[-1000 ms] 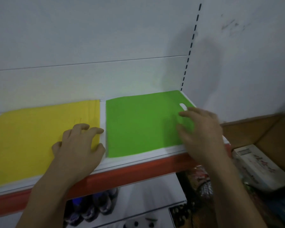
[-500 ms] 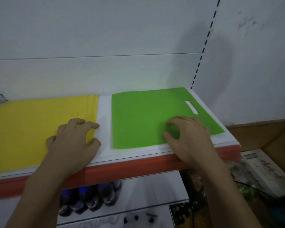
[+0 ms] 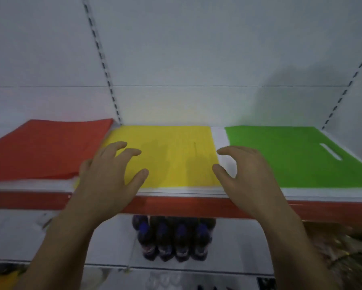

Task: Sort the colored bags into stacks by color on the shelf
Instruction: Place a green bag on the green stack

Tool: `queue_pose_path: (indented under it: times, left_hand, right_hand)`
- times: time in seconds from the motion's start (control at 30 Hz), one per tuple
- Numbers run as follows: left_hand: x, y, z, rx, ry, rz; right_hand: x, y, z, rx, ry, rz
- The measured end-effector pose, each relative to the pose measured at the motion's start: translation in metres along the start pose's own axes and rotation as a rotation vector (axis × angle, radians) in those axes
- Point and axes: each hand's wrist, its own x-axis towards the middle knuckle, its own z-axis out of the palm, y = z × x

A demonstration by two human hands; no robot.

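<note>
Three flat bags lie side by side on the white shelf (image 3: 219,139) with its red front edge: a red bag (image 3: 44,149) at the left, a yellow bag (image 3: 175,158) in the middle and a green bag (image 3: 290,162) at the right (its cut-out handle slot (image 3: 330,152) faces right). The red bag's right edge overlaps the yellow one; a bare strip of shelf separates yellow from green. The left hand (image 3: 109,178) is over the yellow bag's near left corner, fingers spread and loosely bent. The right hand (image 3: 249,174) is over the strip, holding nothing. Dark bottles (image 3: 171,237) stand on the shelf below.
</note>
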Motion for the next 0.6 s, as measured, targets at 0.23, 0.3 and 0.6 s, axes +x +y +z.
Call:
queue_pose_path:
  times: [0.23,0.3,0.6]
  left_hand:
    - [-0.081,-0.166,-0.076,0.063,0.105,-0.203]
    - [-0.112,-0.209,-0.092,0.079,0.117,-0.280]
    - [-0.222,-0.358,-0.167,0.205,0.171,-0.625]
  right_hand:
    - [-0.010,-0.162,0.087,0.065,-0.130,-0.219]
    - [-0.015,-0.208,0.114,0.112,-0.158,-0.275]
    - [-0.020,-0.421,0.212,0.292,-0.309,-0.566]
